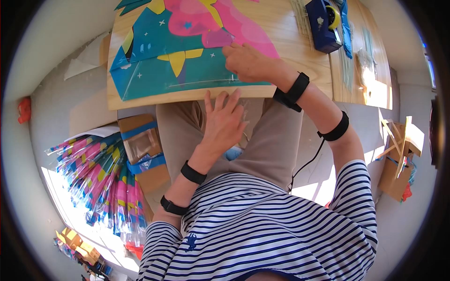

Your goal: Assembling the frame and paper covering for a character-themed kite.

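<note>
A thin, colourful printed sheet [154, 79], teal with pink, purple and yellow shapes and small white stars, lies partly folded over itself on the table. My right hand [251, 63] is on its right part, the fingers closed in a pinch at the edge of the purple patch; the fingertips are partly hidden. At the table's near edge, just below the sheet, my left hand [222, 119] has its fingers spread and holds nothing. A glossy, clear strip shows along the sheet's near side.
On the wooden table [300, 65], a blue tape dispenser [323, 25] with yellow tape stands at the far right, beside thin sticks [346, 72]. Many similar folded sheets in clear plastic [103, 182] fan out on the lower left, next to a cardboard box [143, 140]. Another box [396, 173] stands right.
</note>
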The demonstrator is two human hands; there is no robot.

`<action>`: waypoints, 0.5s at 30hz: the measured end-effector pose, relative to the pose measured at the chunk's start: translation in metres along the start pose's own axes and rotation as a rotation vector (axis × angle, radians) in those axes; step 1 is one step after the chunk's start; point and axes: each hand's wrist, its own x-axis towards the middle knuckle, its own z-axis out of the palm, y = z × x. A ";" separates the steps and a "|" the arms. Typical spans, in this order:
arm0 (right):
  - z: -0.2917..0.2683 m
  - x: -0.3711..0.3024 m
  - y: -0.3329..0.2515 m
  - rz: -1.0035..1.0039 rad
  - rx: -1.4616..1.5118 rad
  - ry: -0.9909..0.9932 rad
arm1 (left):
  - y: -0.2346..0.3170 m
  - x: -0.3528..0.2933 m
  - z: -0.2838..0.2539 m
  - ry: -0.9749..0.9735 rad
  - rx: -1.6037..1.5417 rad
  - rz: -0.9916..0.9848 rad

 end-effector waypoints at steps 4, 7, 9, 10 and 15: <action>0.003 0.003 0.001 0.000 0.016 -0.023 | -0.002 0.002 0.002 0.009 -0.009 0.001; 0.004 0.004 0.001 0.009 0.030 -0.030 | -0.004 0.003 0.004 0.019 -0.013 0.003; 0.005 0.005 0.001 0.017 0.025 -0.042 | -0.006 0.005 0.004 0.021 -0.013 0.003; 0.006 0.006 0.001 0.008 0.024 -0.028 | -0.007 0.006 0.004 0.024 -0.009 0.003; 0.007 0.006 0.001 -0.008 -0.002 0.009 | -0.010 0.011 0.007 0.026 0.006 0.007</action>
